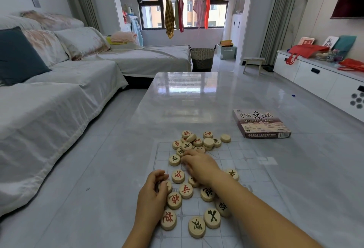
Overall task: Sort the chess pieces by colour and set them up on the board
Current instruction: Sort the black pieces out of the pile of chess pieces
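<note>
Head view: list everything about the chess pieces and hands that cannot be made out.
- Head view, piece gripped by the left hand: character covered by its fingers.
- Whatever lies under the right hand: hidden by the palm; a grip cannot be told.
- Two blank-topped pieces in the far pile: no marking shows, colour unknown.
- Board: near part cut off by the bottom edge.

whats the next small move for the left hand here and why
Probably set the piece gripped by the left hand beside the red pieces at the near-left of the board. The black pieces lie to the right, and the far pile is mixed.
</note>
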{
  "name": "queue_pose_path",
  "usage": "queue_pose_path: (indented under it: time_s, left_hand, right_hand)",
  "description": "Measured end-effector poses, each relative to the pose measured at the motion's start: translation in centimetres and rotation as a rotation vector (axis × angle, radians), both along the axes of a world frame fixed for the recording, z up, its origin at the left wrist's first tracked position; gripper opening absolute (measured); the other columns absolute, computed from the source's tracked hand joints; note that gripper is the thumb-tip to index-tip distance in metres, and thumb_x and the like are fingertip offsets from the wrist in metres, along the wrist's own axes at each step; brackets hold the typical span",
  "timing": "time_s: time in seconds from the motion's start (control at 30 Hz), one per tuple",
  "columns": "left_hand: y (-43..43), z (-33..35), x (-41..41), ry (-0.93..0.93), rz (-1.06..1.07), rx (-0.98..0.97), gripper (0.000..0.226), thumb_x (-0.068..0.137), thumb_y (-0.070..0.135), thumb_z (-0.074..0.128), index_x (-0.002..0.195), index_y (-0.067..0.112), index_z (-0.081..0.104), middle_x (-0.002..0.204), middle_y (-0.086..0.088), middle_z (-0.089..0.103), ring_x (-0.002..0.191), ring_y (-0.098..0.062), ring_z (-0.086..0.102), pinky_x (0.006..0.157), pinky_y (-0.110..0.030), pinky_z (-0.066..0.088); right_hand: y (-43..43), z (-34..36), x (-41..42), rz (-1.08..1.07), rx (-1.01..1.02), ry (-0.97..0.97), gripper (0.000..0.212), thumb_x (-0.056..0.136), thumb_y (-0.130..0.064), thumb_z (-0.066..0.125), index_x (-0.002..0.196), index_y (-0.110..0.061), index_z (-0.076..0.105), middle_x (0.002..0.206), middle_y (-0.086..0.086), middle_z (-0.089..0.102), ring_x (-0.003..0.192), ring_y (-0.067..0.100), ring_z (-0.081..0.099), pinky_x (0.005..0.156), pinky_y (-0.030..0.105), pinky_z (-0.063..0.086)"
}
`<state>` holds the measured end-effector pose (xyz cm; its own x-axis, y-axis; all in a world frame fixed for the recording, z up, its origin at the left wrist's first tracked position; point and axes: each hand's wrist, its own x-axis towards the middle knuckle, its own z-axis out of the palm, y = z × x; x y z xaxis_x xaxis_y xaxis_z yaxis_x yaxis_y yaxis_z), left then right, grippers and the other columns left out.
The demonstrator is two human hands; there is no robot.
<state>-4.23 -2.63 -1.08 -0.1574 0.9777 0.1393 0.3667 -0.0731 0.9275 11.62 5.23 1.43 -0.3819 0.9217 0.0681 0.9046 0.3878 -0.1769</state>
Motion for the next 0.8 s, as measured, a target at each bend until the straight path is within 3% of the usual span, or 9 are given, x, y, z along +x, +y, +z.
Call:
queue_pose_path:
  time_s: [0.17,0.37,0.53,0.63,0.73,0.8]
  left_hand:
    - [0.0,0.0,0.0,-0.005,-0.011,-0.002,0.026,0.091,0.006,0.048,0.100,0.029,0.053,0.097,0.015,0.064,0.084,0.012,0.057,0.065,-0.007,0.046]
    - [0.0,-0.1,0.1,0.011,-0.016,0.012,0.025,0.090,0.006,0.049,0.102,0.027,0.053,0.098,0.013,0.064,0.086,0.008,0.058,0.065,-0.013,0.046]
    - [-0.1,-0.2,0.2,0.016,-0.018,0.017,0.028,0.090,0.005,0.049,0.098,0.033,0.052,0.097,0.013,0.064,0.090,-0.003,0.060,0.070,-0.016,0.045]
    - [-0.1,-0.2,0.2,0.018,-0.015,0.019,0.026,0.090,0.005,0.050,0.102,0.027,0.053,0.098,0.012,0.064,0.091,-0.003,0.060,0.068,-0.014,0.045]
    - [-0.1,-0.1,0.3,0.010,-0.006,0.014,0.027,0.090,0.005,0.050,0.101,0.029,0.053,0.098,0.012,0.064,0.089,0.002,0.060,0.066,-0.013,0.046]
    - [0.0,0.0,0.2,0.011,-0.001,0.009,0.027,0.090,0.006,0.050,0.100,0.030,0.052,0.097,0.012,0.064,0.087,0.009,0.058,0.064,-0.011,0.046]
  right_hand:
    - [-0.5,-0.1,4.3,-0.167,0.061,0.076,0.021,0.091,-0.021,0.050,0.110,-0.016,0.057,0.122,0.003,0.050,0.113,0.023,0.044,0.086,0.032,0.040]
    - [-1.7,0.5,12.9,-0.571,0.010,0.520,0.021,0.094,-0.013,0.047,0.108,-0.012,0.061,0.113,0.008,0.063,0.097,0.020,0.056,0.077,0.025,0.037]
    - [-4.0,-0.3,14.1,-0.439,-0.172,0.493,0.014,0.093,-0.016,0.051,0.101,-0.018,0.063,0.107,0.003,0.058,0.088,0.009,0.052,0.074,0.018,0.039]
    - [-3.8,-0.3,14.0,-0.455,-0.131,0.546,0.019,0.095,-0.014,0.046,0.102,-0.015,0.064,0.109,0.004,0.057,0.089,0.011,0.053,0.072,0.019,0.039]
    - [-2.6,0.0,12.1,-0.461,-0.039,0.555,0.024,0.095,-0.011,0.042,0.107,-0.013,0.063,0.116,0.006,0.059,0.098,0.015,0.054,0.081,0.025,0.041]
    - [-1.5,0.2,9.5,-0.357,0.004,0.494,0.029,0.096,-0.012,0.040,0.117,-0.015,0.060,0.126,0.003,0.054,0.115,0.016,0.050,0.094,0.027,0.040]
